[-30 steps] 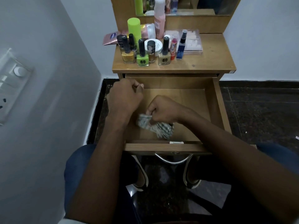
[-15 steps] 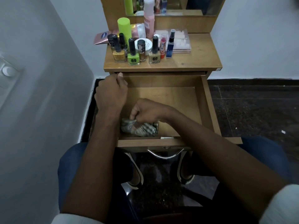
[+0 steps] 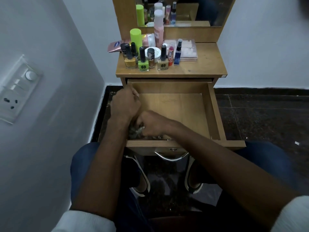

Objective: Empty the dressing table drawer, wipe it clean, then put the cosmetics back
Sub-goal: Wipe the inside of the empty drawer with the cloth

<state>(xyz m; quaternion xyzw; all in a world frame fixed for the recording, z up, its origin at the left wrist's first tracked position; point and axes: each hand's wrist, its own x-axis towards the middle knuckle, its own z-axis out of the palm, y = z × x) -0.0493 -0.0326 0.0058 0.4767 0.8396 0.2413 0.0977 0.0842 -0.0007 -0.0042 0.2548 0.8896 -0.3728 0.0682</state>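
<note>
The right hand has its fingers curled round a crumpled, grey-and-white patterned cloth, bunching it into a pad and pressing it onto the floor of the pulled-out wooden drawer at its near-left corner. Bunched that way, the cloth probably reaches into the corner where dust gathers. Just beyond that grip, the left hand curls over the drawer's left wall, apparently to steady the drawer against the wiping push. Away from the cloth, the rest of the drawer floor is bare wood, so the emptying looks done and the wiping is the step in hand. Farther off, on the wooden table top, the cosmetics stand clustered at the left: nail polish bottles, a lime-green cylinder, a pink bottle and a clear flat case, parked out of the way until the drawer is clean.
</note>
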